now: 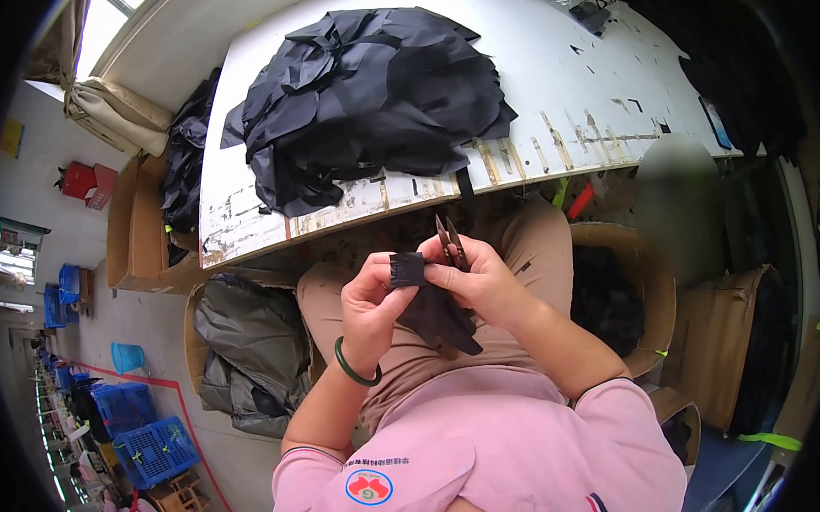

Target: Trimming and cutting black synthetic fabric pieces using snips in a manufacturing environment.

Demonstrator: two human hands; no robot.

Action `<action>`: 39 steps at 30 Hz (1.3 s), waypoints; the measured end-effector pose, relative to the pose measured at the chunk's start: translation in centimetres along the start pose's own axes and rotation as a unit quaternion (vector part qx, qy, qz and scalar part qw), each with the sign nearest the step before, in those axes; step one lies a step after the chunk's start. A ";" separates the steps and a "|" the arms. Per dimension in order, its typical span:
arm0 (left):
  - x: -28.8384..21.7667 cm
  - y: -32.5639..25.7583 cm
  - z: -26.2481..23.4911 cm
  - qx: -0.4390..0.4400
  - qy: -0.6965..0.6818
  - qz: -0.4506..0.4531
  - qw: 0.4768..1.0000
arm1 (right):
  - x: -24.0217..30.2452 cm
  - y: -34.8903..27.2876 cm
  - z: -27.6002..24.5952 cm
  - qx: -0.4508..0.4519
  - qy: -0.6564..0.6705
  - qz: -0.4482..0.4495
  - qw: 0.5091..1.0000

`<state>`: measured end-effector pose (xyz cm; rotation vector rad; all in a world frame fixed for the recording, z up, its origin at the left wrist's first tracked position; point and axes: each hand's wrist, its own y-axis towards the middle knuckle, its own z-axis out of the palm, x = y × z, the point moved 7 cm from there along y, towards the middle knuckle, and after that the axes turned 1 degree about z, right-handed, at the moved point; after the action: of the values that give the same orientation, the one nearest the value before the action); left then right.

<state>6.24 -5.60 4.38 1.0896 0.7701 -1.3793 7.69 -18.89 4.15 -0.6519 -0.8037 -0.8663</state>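
Note:
Above my lap, a small black fabric piece (436,319) is stretched between both hands, its ribbed-looking end facing up and the rest hanging down. My left hand (372,299) is closed, pinching the left edge of that end between thumb and fingers. With thumb and finger, my right hand (486,285) grips the fabric's right edge. It also holds a pair of dark thread snips (450,240), with the pointed blades sticking up between the fingers, away from the cloth. Ahead, a large heap of black fabric pieces (375,93) lies on the white table.
The white table's (550,113) worn near edge runs just beyond my knees. Open cardboard boxes stand on both sides: one with grey-green bags (249,336) at left, another with dark cloth (604,298) at right. Blue crates (153,450) and a blue bucket (127,357) sit further left.

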 end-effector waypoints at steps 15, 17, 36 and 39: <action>0.2 -0.6 0.5 0.091 0.018 0.006 0.996 | -2.6 0.0 -0.4 0.088 0.064 0.185 0.977; 0.3 -0.5 0.2 0.070 0.024 0.012 0.997 | 1.5 0.3 -1.3 -0.050 -0.273 -0.096 0.956; -0.6 -1.6 -1.2 -0.084 0.151 0.182 0.968 | -0.4 -2.5 1.2 -0.030 -0.288 -0.052 0.956; -0.4 -1.7 -1.1 -0.076 0.163 0.185 0.966 | 0.4 -2.4 1.5 -0.049 -0.350 -0.114 0.929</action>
<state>4.72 -4.21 4.12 1.2795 0.8420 -0.8230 5.29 -19.11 5.72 -0.9915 -1.5099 -0.8908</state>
